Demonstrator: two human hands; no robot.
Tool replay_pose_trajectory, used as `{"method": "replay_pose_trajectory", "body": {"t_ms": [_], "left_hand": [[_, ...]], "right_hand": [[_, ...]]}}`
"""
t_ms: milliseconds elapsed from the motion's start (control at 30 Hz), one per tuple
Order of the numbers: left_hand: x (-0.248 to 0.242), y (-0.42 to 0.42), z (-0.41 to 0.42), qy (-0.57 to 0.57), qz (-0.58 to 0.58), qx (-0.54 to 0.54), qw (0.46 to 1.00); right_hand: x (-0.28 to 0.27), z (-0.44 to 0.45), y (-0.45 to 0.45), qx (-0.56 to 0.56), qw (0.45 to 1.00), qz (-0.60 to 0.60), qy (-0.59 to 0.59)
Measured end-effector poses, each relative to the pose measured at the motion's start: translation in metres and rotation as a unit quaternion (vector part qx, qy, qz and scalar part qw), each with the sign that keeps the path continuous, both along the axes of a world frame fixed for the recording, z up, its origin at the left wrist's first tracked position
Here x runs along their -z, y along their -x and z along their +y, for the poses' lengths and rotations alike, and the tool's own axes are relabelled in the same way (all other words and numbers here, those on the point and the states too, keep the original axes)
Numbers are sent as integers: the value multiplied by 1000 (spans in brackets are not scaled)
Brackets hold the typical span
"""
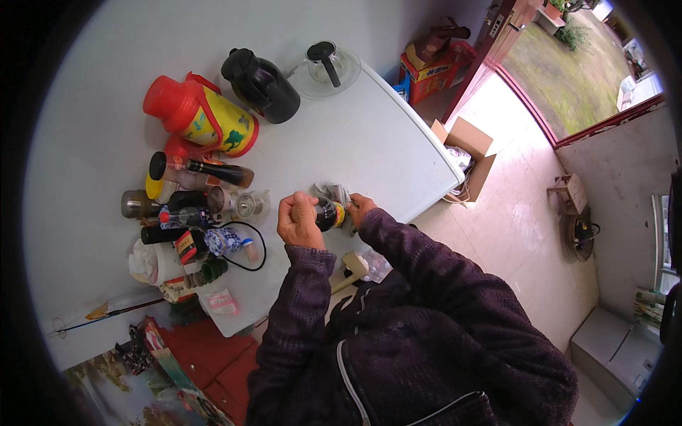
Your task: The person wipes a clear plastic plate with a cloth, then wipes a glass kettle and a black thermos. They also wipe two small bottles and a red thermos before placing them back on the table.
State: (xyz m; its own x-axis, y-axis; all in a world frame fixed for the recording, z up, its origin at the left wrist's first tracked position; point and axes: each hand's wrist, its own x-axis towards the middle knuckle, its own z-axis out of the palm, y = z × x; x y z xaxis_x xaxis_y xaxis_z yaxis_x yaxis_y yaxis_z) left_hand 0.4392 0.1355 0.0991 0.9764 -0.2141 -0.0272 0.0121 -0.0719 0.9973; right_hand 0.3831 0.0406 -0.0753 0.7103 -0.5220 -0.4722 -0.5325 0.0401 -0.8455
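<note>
A dark jar or bottle (325,214) with a yellow and red label is tilted over the white table, between my two hands. My left hand (302,218) is closed around one end of it and covers that end. At the other end, my right hand (362,208) pinches a crumpled grey cloth (334,190), which wraps partly around the labelled part. The exact grip of the right fingers is partly hidden by the cloth. Left of my left hand stands a glass pot with a metal lid (250,206).
A red and yellow thermos flask (213,118), a black vacuum jug (262,88) and a glass teapot (323,59) stand along the white table's (367,144) back. Bottles and jars crowd its left side, with a black cable (262,247). An open cardboard box (476,160) is beyond the right edge.
</note>
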Motion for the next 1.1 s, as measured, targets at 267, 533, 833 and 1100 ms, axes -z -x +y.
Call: {"method": "replay_pose_trajectory", "body": {"t_ms": [267,533,833,1100], "left_hand": [[6,-20,22,48,11,59,997],[3,-22,9,78,20,127,989],[-4,-1,4,29,-4,-18,999],[11,-17,23,66,24,-4,998]], "right_hand": [[-124,5,1,-62,961,-246,108],[37,13,6,-4,983,-159,92],[11,13,-2,17,995,-63,75],[-129,15,-23,-46,937,-323,125]]}}
